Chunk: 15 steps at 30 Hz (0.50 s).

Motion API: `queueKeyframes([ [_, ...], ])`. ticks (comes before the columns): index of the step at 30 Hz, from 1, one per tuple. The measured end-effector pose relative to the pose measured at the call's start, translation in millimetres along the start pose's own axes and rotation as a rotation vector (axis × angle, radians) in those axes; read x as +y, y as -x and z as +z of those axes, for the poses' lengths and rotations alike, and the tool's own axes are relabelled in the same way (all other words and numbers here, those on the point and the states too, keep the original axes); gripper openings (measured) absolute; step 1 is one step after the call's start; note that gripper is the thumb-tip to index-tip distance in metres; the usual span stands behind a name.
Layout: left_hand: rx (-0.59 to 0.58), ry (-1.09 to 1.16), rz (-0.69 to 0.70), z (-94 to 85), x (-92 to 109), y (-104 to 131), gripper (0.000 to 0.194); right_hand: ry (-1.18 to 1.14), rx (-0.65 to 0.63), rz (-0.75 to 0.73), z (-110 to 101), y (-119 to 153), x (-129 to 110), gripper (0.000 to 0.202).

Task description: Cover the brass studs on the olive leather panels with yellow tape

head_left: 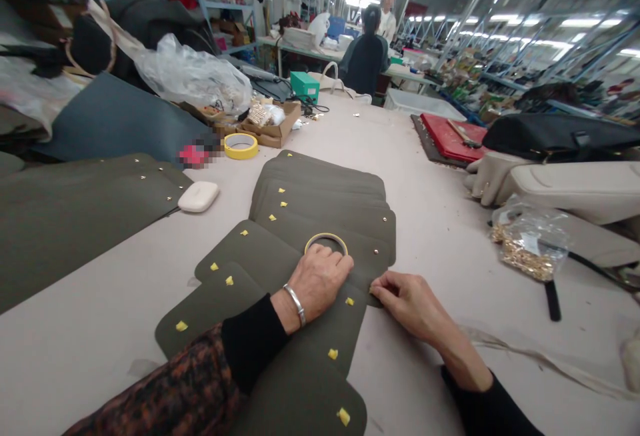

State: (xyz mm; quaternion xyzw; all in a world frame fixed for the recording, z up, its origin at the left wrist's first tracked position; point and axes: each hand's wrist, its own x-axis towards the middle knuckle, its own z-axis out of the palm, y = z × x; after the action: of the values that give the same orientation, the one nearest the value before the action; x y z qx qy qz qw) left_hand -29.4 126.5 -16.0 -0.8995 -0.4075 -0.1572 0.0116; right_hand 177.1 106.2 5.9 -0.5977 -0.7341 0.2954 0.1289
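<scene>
Dark olive sheet panels [285,256] lie overlapped in a fanned stack down the middle of the table, with small yellow tape pieces [333,354] along their edges. My left hand [320,283], a silver bangle at its wrist, is closed around the near side of a thin roll of yellow tape [326,235] above the stack. At a panel's right corner, my right hand [407,299] pinches a small bit of yellow tape [373,291] against the surface. Small metal studs [376,251] show on some panels. My fingers partly hide both the roll and the tape bit.
Another yellow tape roll [241,147] stands by a cardboard box [277,131]. On the left are a cream rounded case [199,197] and more olive panels [90,203]. Rightward lie a bag of gold hardware [530,249], a red slab [450,136] and bags. A person [367,56] sits beyond.
</scene>
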Motion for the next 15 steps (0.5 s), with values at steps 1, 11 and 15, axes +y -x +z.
queueKeyframes([
  [1, -0.005, 0.003, -0.009, 0.2, 0, 0, 0.017, 0.038, 0.007, -0.007, 1, 0, -1, 0.018],
  [11, -0.031, 0.059, -0.014, 5.1, 4, -3, 0.017, 0.217, 0.144, -0.045, -10, 5, 7, 0.021],
  [15, -0.097, 0.058, -0.014, -10.8, -2, 6, 0.017, 0.214, 0.187, -0.435, 3, 17, 6, 0.025],
])
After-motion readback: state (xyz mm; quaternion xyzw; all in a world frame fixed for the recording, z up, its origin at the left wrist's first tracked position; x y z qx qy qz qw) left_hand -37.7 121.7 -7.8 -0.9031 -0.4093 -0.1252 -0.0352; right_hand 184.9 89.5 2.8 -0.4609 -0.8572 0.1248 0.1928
